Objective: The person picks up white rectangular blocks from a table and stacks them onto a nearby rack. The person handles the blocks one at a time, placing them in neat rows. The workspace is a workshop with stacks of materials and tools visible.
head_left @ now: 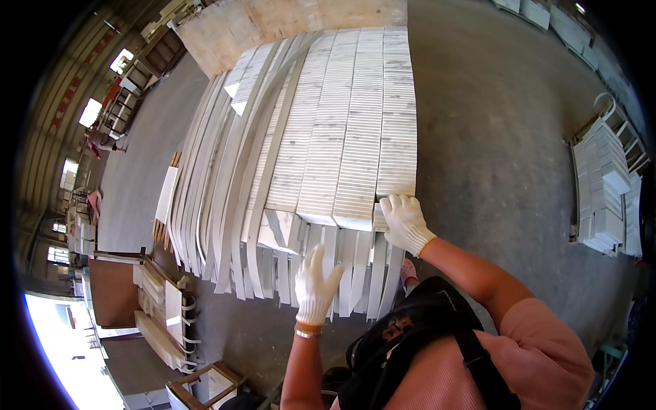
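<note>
From the head camera, a big stack of white stone slabs stands on edge in the middle of the floor, reaching away to the far side. The right hand, in a white glove, rests on the near right corner of the stack, fingers curled over a slab's edge; whether it truly grips is hard to tell. The left hand, also gloved, is spread open with fingers apart, just in front of the lower slab ends. A black bag hangs at the person's chest. More white pieces are stacked far right.
</note>
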Demonstrator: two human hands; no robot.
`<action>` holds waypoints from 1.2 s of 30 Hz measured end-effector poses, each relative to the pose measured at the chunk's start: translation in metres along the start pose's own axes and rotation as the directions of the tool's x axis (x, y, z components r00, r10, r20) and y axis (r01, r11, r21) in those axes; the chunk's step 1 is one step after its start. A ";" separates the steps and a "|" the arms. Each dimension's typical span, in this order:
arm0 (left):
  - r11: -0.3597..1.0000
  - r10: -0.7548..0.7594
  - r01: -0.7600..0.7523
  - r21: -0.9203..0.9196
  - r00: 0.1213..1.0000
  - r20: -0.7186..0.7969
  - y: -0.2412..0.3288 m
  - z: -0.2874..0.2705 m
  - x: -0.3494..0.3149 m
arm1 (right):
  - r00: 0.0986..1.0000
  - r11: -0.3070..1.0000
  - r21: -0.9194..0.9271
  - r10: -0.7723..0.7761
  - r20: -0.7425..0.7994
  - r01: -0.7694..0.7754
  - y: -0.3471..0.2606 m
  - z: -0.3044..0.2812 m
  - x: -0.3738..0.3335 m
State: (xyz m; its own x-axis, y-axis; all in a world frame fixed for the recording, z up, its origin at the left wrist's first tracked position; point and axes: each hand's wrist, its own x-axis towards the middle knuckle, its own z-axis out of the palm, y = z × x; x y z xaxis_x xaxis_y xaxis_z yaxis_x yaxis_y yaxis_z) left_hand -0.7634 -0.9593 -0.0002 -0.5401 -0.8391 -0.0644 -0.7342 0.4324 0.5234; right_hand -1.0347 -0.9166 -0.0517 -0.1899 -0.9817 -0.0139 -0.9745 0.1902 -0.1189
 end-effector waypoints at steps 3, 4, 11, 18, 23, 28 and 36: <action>0.944 0.103 -0.130 0.303 0.989 0.104 0.023 0.017 0.058 | 0.996 1.000 0.027 -0.003 -0.087 0.006 -0.001 0.012 -0.003; 0.916 0.148 -0.193 0.352 0.977 0.152 0.028 0.025 0.076 | 0.991 0.999 0.036 -0.005 -0.136 0.010 0.001 0.015 -0.004; 0.739 0.234 -0.418 0.528 0.895 0.381 0.012 0.084 0.134 | 0.999 0.995 0.099 0.003 -0.036 0.000 -0.001 0.003 0.004; 0.718 0.340 -0.438 0.541 0.899 0.276 0.002 0.106 0.137 | 0.998 0.993 0.116 -0.023 -0.063 0.031 0.013 0.006 0.001; 0.730 0.401 -0.461 0.504 0.887 0.229 -0.003 0.107 0.134 | 1.000 0.989 0.143 -0.024 -0.019 0.027 0.010 -0.001 0.002; 0.728 0.588 -0.523 0.443 0.809 -0.012 0.001 0.102 0.130 | 1.000 0.987 0.156 0.030 -0.001 -0.029 0.013 0.000 -0.010; 0.702 0.576 -0.596 0.390 0.797 0.182 0.025 0.071 0.148 | 0.996 0.988 0.128 0.080 0.044 -0.085 0.013 0.001 -0.016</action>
State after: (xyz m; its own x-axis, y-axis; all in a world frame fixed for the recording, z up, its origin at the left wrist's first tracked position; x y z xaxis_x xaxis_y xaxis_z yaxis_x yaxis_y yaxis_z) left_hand -0.8911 -1.0493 -0.0573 -0.9281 -0.3598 0.0953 -0.3538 0.9323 0.0748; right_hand -1.0445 -0.8981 -0.0542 -0.2620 -0.9627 -0.0671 -0.9313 0.2705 -0.2439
